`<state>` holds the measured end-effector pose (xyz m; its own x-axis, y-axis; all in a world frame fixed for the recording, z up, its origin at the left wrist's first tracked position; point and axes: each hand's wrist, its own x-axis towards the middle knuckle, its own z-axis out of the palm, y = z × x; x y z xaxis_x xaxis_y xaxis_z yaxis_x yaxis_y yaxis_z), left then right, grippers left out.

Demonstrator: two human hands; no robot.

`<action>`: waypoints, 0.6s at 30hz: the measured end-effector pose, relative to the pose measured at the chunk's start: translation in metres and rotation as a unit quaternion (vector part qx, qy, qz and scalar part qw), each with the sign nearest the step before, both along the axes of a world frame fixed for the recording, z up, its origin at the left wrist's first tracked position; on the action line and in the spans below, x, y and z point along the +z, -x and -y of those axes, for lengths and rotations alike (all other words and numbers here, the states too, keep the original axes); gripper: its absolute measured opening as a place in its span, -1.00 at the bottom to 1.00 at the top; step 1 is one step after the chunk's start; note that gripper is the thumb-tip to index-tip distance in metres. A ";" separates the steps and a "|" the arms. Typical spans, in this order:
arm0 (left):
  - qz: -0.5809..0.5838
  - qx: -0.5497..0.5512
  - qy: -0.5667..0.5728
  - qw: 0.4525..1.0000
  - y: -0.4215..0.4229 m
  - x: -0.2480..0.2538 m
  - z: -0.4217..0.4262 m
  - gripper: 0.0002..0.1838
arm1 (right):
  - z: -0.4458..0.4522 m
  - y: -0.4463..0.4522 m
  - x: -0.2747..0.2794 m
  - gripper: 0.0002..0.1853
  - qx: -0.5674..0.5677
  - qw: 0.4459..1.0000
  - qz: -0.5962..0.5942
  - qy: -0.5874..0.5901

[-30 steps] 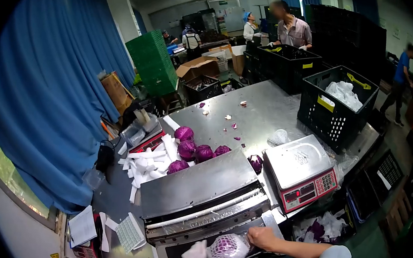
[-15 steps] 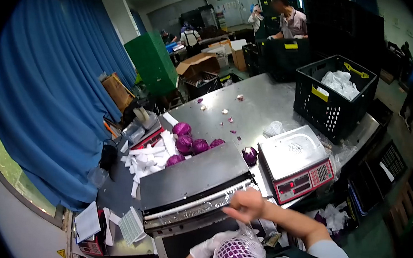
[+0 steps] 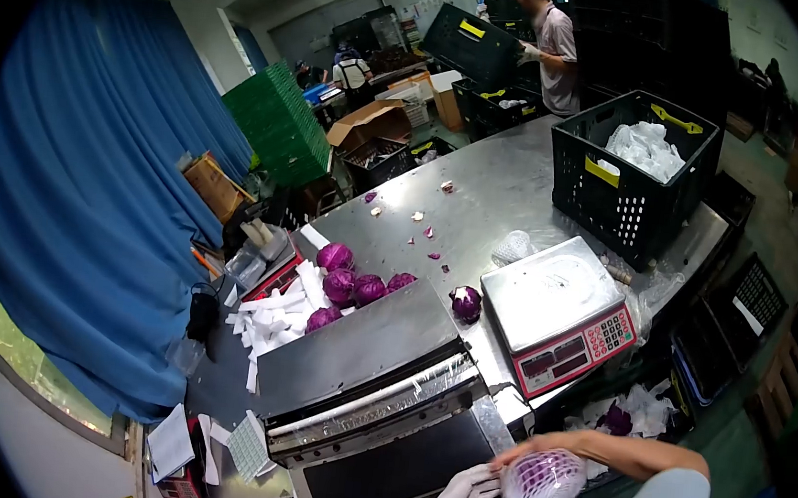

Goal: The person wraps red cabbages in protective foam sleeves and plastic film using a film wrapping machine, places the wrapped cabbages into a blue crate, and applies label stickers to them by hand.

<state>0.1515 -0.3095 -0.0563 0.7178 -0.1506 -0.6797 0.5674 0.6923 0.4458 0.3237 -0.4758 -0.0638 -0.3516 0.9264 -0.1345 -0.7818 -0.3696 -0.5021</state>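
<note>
A red cabbage (image 3: pixel 545 478) in a white foam net, with shiny clear film over it, is held close against my body at the lower right. My left hand (image 3: pixel 471 494), in a white glove, grips its left side with the fingers together. Bare and curved over the top, my right hand (image 3: pixel 539 445) also holds it. Just left of my hands is the wrapping machine (image 3: pixel 396 474), with a dark flat plate and a roll of clear film (image 3: pixel 384 401) behind it.
A scale (image 3: pixel 552 307) stands right of the machine, beside a loose red cabbage (image 3: pixel 466 303). Several cabbages (image 3: pixel 340 287) lie by white foam nets (image 3: pixel 282 319). A black crate (image 3: pixel 632 175) sits at the back right. Beyond the table a person (image 3: pixel 557 58) holds a crate (image 3: pixel 471 49).
The cabbage has moved right, away from the wrapping machine. My right hand has come down from the film roll onto it. The co-worker has lifted and tilted a crate.
</note>
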 end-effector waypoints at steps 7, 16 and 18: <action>0.097 -0.125 -0.165 0.974 -0.044 0.042 0.004 -0.59 | 0.089 0.037 -0.025 -0.41 -0.397 0.842 -0.364 0.025; 0.260 -0.126 -0.393 0.873 -0.225 0.073 0.012 -0.32 | 0.019 -0.150 0.036 -0.41 -0.661 0.715 0.228 -0.034; 0.288 -0.054 -0.282 0.914 -0.276 0.080 0.008 -0.32 | 0.005 -0.179 0.056 -0.38 -0.655 0.617 0.436 -0.011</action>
